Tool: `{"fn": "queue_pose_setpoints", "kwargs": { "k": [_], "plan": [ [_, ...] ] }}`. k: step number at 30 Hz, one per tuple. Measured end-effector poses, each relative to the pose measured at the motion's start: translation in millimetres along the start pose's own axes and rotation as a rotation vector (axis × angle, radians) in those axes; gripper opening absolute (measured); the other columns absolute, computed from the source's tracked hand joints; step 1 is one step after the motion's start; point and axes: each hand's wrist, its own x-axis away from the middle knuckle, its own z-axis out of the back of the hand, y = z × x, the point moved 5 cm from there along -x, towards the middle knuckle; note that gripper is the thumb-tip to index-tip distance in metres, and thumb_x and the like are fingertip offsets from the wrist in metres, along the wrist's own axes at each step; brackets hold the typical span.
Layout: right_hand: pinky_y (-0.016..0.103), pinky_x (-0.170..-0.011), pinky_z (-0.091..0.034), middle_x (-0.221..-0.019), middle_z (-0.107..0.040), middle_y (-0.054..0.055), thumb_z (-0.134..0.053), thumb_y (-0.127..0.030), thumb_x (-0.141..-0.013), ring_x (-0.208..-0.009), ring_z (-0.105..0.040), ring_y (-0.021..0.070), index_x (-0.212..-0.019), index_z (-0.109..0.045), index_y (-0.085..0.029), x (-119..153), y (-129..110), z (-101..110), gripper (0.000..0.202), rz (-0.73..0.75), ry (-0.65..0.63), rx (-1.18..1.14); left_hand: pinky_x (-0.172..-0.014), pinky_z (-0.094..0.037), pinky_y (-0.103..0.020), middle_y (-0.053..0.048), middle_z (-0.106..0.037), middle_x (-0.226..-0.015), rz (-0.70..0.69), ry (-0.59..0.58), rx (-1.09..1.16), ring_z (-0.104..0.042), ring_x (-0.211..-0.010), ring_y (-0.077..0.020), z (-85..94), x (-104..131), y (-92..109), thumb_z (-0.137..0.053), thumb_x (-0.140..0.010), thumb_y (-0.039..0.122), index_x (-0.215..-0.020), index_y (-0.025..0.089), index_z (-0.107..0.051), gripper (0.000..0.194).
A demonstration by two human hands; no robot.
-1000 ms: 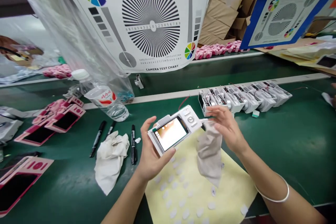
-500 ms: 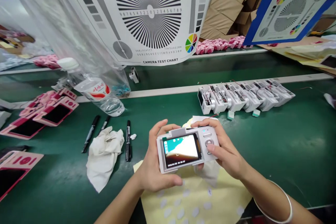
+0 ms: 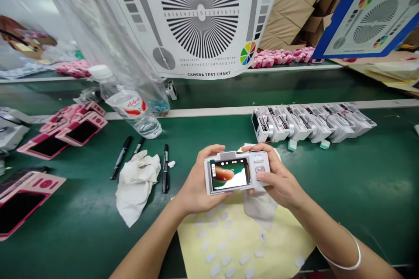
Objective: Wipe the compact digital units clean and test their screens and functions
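Note:
A white digital camera (image 3: 237, 172) is held level between both hands, its lit screen facing me. My left hand (image 3: 199, 183) grips its left end, fingers along the top and thumb below. Around the right end wraps my right hand (image 3: 278, 178), its thumb on the round button pad. The screen shows a blurred finger-like shape, green and white. Below lies a yellow sheet (image 3: 235, 244) dotted with small white stickers. A white cloth (image 3: 260, 209) sits on that sheet, partly hidden behind the camera.
Several opened white cameras (image 3: 310, 124) stand in a row at right. Left are a crumpled cloth (image 3: 137, 187), marker pens (image 3: 166, 170), a water bottle (image 3: 131, 107) and pink cameras (image 3: 81, 130). A camera test chart (image 3: 201, 17) hangs ahead over the green bench (image 3: 360, 187).
The camera has come to a more level pose, and its screen picture has changed from white and teal to a finger-like shape. My left thumb has drawn in against it. The view has shifted slightly left.

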Motion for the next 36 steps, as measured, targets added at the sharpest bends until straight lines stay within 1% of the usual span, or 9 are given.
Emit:
{"fn": "queue_pose_setpoints", "kwargs": {
  "k": [3, 6, 9, 13, 19, 24, 31, 36],
  "plan": [
    [0.018, -0.052, -0.054, -0.124, -0.042, 0.000, -0.056, -0.017, -0.080, -0.074, -0.059, 0.0081, -0.110, -0.047, -0.035, -0.5, 3.1, 2.6, 0.036, -0.013, 0.017, -0.005, -0.094, -0.043, -0.045, -0.010, -0.039, -0.125, -0.044, 0.018, -0.054, -0.047, -0.112, -0.0283, 1.3, -1.2, 0.2, -0.072, -0.060, 0.028, -0.124, 0.026, -0.030, 0.077],
    [0.020, -0.052, -0.055, -0.127, -0.041, 0.001, -0.058, -0.018, -0.078, -0.076, -0.060, 0.0097, -0.112, -0.046, -0.036, -1.0, 4.8, 4.1, 0.040, -0.020, 0.018, -0.028, -0.097, -0.038, -0.048, -0.011, -0.038, -0.126, -0.067, 0.025, -0.045, -0.043, -0.116, -0.0294, 0.3, -1.4, -1.3, -0.073, -0.060, 0.029, -0.124, 0.025, -0.030, 0.077],
    [0.020, -0.052, -0.055, -0.129, -0.043, 0.001, -0.058, -0.018, -0.078, -0.079, -0.061, 0.0113, -0.113, -0.045, -0.037, -1.5, 5.5, 5.0, 0.042, -0.033, 0.038, -0.043, -0.097, -0.038, -0.047, -0.011, -0.039, -0.125, -0.092, 0.045, -0.040, -0.043, -0.116, -0.0290, -0.1, -1.3, -2.1, -0.073, -0.060, 0.029, -0.123, 0.024, -0.030, 0.076],
    [0.019, -0.053, -0.053, -0.125, -0.047, 0.001, -0.058, -0.018, -0.078, -0.075, -0.060, 0.0094, -0.109, -0.046, -0.036, -1.6, 4.1, 3.9, 0.038, -0.025, 0.038, -0.022, -0.096, -0.040, -0.046, -0.011, -0.040, -0.125, -0.124, 0.057, -0.064, -0.043, -0.117, -0.0287, 0.9, -1.3, -1.3, -0.073, -0.060, 0.028, -0.123, 0.025, -0.030, 0.076],
    [0.020, -0.052, -0.053, -0.125, -0.044, 0.002, -0.059, -0.020, -0.078, -0.074, -0.059, 0.0097, -0.112, -0.043, -0.036, -1.4, 3.5, 2.3, 0.041, -0.024, 0.013, -0.014, -0.097, -0.039, -0.049, -0.012, -0.041, -0.125, -0.158, 0.060, -0.071, -0.044, -0.117, -0.0302, 1.9, -0.7, -0.3, -0.072, -0.060, 0.028, -0.123, 0.025, -0.030, 0.076],
    [0.019, -0.053, -0.052, -0.126, -0.043, 0.002, -0.058, -0.021, -0.078, -0.076, -0.058, 0.0095, -0.110, -0.043, -0.034, -1.1, 2.7, 2.2, 0.037, 0.009, 0.009, 0.027, -0.096, -0.039, -0.049, -0.012, -0.042, -0.124, -0.179, 0.065, -0.086, -0.044, -0.117, -0.0305, 1.6, -0.9, -1.3, -0.072, -0.060, 0.028, -0.123, 0.024, -0.030, 0.076],
    [0.021, -0.052, -0.053, -0.128, -0.041, 0.004, -0.060, -0.024, -0.076, -0.075, -0.057, 0.0109, -0.111, -0.039, -0.034, -1.1, 2.6, 2.0, 0.042, -0.033, 0.026, 0.046, -0.097, -0.039, -0.049, -0.012, -0.042, -0.124, -0.154, 0.056, -0.100, -0.043, -0.118, -0.0298, 1.5, -0.4, 0.9, -0.072, -0.060, 0.027, -0.122, 0.024, -0.030, 0.075],
    [0.020, -0.053, -0.053, -0.128, -0.041, 0.003, -0.058, -0.022, -0.078, -0.076, -0.057, 0.0102, -0.111, -0.041, -0.034, -1.4, 1.1, 1.2, 0.039, -0.005, 0.011, 0.051, -0.097, -0.039, -0.049, -0.012, -0.043, -0.124, -0.152, 0.056, -0.108, -0.044, -0.117, -0.0295, 1.2, -0.8, 0.9, -0.072, -0.059, 0.026, -0.122, 0.024, -0.030, 0.076]
  ]
}}
